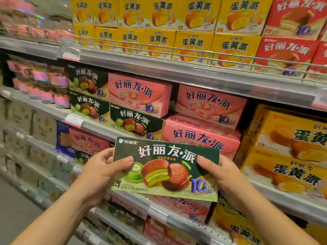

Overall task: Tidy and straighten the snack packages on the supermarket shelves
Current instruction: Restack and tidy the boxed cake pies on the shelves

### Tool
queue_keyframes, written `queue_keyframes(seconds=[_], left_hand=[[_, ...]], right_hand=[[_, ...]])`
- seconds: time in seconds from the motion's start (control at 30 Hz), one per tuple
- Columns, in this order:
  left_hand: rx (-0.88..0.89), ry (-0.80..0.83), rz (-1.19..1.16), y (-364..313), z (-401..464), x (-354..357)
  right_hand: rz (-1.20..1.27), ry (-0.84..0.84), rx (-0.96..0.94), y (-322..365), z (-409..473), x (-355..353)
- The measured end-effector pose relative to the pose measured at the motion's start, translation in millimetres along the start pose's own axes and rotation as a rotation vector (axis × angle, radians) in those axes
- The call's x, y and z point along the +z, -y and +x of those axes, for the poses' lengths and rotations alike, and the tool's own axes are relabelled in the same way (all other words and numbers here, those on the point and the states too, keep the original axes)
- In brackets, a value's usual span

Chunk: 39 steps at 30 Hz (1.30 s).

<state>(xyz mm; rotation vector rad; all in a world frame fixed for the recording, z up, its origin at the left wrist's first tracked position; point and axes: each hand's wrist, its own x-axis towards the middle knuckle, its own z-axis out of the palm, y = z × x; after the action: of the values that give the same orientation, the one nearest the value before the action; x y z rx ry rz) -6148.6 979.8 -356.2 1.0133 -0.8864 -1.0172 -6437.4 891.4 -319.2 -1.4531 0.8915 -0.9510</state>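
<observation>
Green cardboard fills the middle of my view: a dark green box [165, 167] held flat-faced toward me in front of the shelves. Its white lettering reads 好丽友·派, with a small 好丽友 logo in the top left corner and a big purple "10亿" at the lower right. Printed on it are two chocolate-coated pies, one cut to show green filling, beside a cup of green latte. What is inside I cannot tell; the box is closed.

My left hand [104, 171] grips the box's left end, thumb across the front and fingers curled behind. My right hand [218, 171] grips the right end the same way.

Behind it, on the middle shelf [99, 125], more green boxes [135, 122] of the same pie are stacked next to pink boxes [210, 105] bearing the same 好丽友·派 name and a strawberry picture. Yellow boxes [192, 42] marked 蛋黄派 line the top shelf and the right side, and red boxes [284, 53] of 好丽友·派 stand at the top right.
</observation>
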Motion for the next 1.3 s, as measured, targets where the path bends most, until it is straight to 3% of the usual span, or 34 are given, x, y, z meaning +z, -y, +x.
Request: queue_keyframes(seconds=[0.17, 0.33, 0.6, 0.83, 0.9, 1.07, 1.23, 1.3], left_hand=[[-0.013, 0.031, -0.019, -22.2, 20.1, -91.4], [-0.036, 0.093, 0.046, -42.3, 49.0, -142.1], [0.078, 0.045, 0.109, -45.5, 102.0, -157.4], [0.064, 0.081, 0.064, -40.1, 152.0, -147.7], [0.067, 0.108, 0.047, -39.0, 163.0, -148.1], [0.051, 0.122, 0.002, -28.7, 183.3, -163.7], [0.025, 0.175, -0.003, -30.0, 203.0, -178.4], [0.026, 0.218, 0.006, -31.5, 208.1, -178.8]], right_hand=[[0.225, -0.057, 0.059, 1.8, 31.5, 100.0], [0.294, -0.081, 0.057, 8.7, 53.0, 157.3], [0.218, -0.101, -0.037, 24.8, 93.1, 166.0], [0.179, -0.122, -0.026, 21.2, 132.5, 154.7], [0.117, -0.122, -0.034, 19.8, 135.8, 152.2], [-0.349, -0.185, -0.007, 50.7, 135.9, 139.0], [-0.593, -0.668, -0.295, 83.4, 151.7, 119.8], [-0.611, -0.679, -0.286, 86.1, 162.7, 123.0]])
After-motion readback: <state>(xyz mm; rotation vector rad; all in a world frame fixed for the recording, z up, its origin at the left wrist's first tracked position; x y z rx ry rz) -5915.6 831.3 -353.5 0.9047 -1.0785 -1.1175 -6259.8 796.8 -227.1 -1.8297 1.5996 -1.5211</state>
